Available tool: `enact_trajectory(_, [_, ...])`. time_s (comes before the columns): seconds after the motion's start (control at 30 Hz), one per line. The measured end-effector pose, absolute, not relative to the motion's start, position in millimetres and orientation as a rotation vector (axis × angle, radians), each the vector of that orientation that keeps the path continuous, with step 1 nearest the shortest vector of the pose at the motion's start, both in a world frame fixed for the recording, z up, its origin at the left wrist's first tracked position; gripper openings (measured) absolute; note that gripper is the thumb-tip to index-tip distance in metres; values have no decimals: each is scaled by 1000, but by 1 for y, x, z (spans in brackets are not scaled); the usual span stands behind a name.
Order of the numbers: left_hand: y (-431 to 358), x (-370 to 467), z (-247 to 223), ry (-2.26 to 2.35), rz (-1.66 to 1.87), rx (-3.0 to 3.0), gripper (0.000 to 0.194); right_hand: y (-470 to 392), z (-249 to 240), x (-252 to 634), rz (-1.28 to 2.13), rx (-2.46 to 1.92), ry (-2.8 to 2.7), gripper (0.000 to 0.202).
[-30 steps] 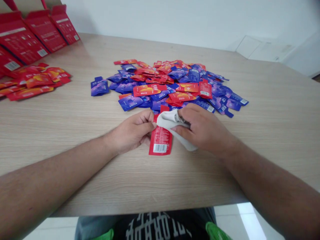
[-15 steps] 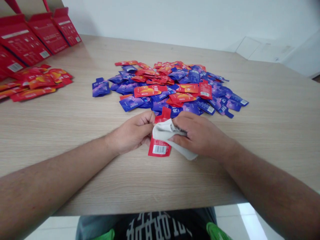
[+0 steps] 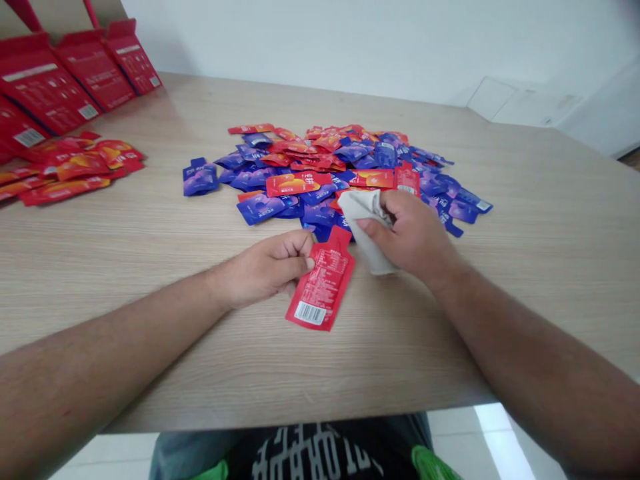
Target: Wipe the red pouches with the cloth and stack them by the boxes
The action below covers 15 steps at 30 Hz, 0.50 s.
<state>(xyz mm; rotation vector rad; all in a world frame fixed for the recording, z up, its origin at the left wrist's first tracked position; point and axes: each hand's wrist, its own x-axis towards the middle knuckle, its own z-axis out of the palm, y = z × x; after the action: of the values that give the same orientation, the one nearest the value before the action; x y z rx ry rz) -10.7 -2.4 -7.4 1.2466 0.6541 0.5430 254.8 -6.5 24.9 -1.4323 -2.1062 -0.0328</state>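
A red sachet [image 3: 323, 283] with a narrow top tab and a white barcode is pinched along its left edge by my left hand [image 3: 273, 267]. Its printed back faces me, tilted a little. In my right hand [image 3: 413, 233] is a folded pale grey cloth [image 3: 370, 230], held up and to the right of the sachet, apart from it. Just beyond both hands lies a heap of red and blue sachets [image 3: 320, 212], partly hidden by the cloth and right hand.
Red cartons [image 3: 95, 73] stand open at the back left, with a smaller pile of red sachets [image 3: 77, 167] before them. One blue sachet [image 3: 200, 179] lies apart, left of the heap. A white wall [image 3: 320, 60] bounds the wooden table [image 3: 240, 373] behind.
My right hand has lifted the cloth off the sachet and moved it up and right. The sachet, still in my left hand, has turned so its lower end points left, uncovering its printed back.
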Motion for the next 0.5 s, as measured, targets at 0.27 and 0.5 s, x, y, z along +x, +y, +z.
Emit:
enact_trajectory(0.27, [20,-47,25,789,657,1259,26,2,7,259,126,-1525,-2095,27])
enact_trajectory(0.5, [62,-139,35,1370,986,1306,22,2,-3,252,201,-1445,-2181,25])
